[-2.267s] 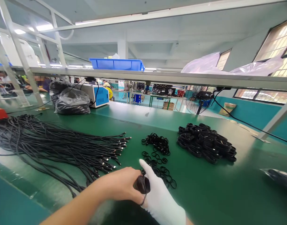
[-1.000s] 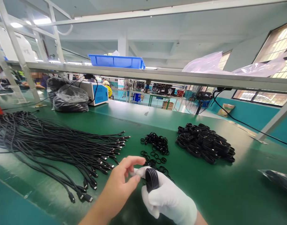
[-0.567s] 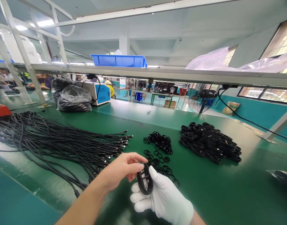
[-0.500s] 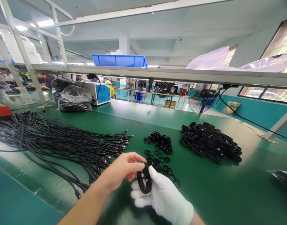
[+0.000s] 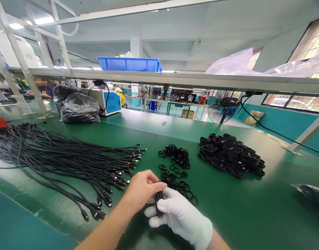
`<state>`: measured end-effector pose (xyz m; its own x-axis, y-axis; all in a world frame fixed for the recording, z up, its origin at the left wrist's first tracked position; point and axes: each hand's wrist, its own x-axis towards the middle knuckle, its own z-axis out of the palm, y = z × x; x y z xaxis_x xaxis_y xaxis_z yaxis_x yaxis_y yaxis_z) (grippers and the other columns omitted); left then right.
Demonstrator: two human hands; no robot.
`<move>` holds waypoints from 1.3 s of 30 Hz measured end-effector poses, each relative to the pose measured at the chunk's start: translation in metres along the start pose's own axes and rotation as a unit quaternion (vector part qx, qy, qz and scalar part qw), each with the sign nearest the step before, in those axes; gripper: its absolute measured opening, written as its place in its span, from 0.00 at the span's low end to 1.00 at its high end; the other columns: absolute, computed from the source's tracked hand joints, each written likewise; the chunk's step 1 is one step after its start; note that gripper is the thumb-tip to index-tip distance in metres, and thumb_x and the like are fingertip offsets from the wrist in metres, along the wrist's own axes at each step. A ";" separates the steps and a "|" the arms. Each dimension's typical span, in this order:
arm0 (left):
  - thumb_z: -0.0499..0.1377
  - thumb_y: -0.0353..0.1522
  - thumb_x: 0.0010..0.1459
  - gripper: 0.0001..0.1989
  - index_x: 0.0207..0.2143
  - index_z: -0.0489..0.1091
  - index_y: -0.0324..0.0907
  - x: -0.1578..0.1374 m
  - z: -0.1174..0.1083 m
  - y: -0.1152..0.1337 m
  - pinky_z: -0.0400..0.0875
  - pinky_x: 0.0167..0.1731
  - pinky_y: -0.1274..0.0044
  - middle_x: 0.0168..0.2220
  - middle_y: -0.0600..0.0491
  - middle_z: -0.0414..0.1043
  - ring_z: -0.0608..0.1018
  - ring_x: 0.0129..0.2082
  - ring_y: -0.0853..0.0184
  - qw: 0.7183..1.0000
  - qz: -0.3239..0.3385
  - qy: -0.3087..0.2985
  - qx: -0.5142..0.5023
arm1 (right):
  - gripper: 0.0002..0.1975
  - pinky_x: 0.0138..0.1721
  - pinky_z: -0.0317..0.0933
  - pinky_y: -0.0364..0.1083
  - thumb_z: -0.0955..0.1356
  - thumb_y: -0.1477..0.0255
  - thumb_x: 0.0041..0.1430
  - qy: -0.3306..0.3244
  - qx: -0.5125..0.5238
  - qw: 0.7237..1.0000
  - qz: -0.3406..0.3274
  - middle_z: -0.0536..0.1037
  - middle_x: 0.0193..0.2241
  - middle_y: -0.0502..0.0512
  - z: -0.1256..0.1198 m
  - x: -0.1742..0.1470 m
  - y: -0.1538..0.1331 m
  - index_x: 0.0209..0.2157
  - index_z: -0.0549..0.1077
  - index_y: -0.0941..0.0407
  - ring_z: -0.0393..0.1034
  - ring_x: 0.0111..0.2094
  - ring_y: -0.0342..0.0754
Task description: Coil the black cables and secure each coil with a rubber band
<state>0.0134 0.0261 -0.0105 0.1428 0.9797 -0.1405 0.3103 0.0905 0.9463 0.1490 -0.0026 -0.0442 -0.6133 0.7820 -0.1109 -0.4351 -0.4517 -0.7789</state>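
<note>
Between my two hands is a coiled black cable (image 5: 159, 198), seen nearly edge-on and partly hidden by fingers. My bare left hand (image 5: 146, 187) pinches its upper end between thumb and fingers. My right hand (image 5: 175, 210), in a white glove, is closed around the coil with the thumb across its side. Just beyond my hands lie loose black rings (image 5: 184, 187), with a denser heap of small black rings (image 5: 176, 154) behind them. Left of my hands, many straight black cables (image 5: 78, 156) lie spread with their plugs towards me. A pile of coiled black cables (image 5: 231, 154) sits to the right.
The green table (image 5: 227, 211) runs under everything. A shelf (image 5: 185, 80) crosses above it, carrying a blue bin (image 5: 129, 64). A plastic-wrapped bundle (image 5: 80, 107) and a white-and-blue machine (image 5: 111, 102) stand at the back left. A clear bag (image 5: 311, 194) lies far right.
The coil has turned from showing its open loop to nearly edge-on. My right thumb has come down across it, and my left hand has moved slightly right along its top.
</note>
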 end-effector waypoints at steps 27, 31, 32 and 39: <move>0.54 0.35 0.54 0.08 0.26 0.66 0.40 -0.027 -0.007 -0.014 0.59 0.23 0.80 0.23 0.57 0.64 0.65 0.22 0.71 0.998 0.059 0.023 0.009 | 0.26 0.37 0.62 0.46 0.75 0.73 0.38 0.029 -0.018 0.999 -0.002 0.70 0.40 0.57 0.006 -0.002 -0.005 0.41 0.66 0.60 0.69 0.39 0.48; 0.52 0.24 0.50 0.14 0.38 0.70 0.45 -0.030 -0.001 -0.021 0.66 0.35 0.77 0.36 0.54 0.70 0.73 0.34 0.66 0.963 0.200 0.118 0.135 | 0.28 0.35 0.63 0.46 0.75 0.75 0.35 0.042 -0.039 0.998 -0.010 0.70 0.41 0.56 0.007 0.000 -0.001 0.41 0.67 0.59 0.68 0.39 0.48; 0.51 0.23 0.51 0.15 0.37 0.71 0.45 -0.031 0.001 -0.023 0.67 0.36 0.77 0.35 0.54 0.70 0.73 0.34 0.66 0.955 0.218 0.126 0.155 | 0.28 0.35 0.64 0.46 0.75 0.75 0.34 0.040 -0.048 0.998 -0.012 0.71 0.40 0.56 0.008 0.000 0.000 0.41 0.68 0.59 0.68 0.39 0.48; 0.51 0.22 0.51 0.15 0.35 0.73 0.44 -0.032 0.003 -0.024 0.68 0.32 0.77 0.30 0.54 0.71 0.74 0.30 0.66 0.945 0.226 0.159 0.178 | 0.30 0.37 0.64 0.47 0.76 0.75 0.33 0.024 -0.043 0.998 -0.027 0.72 0.41 0.56 0.012 -0.001 0.002 0.44 0.69 0.58 0.68 0.42 0.51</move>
<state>0.0041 -0.0081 -0.0298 0.0649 0.9134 0.4019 0.5887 -0.3603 0.7236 0.1406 -0.0090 -0.0381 -0.5567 0.8252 -0.0957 -0.4072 -0.3715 -0.8344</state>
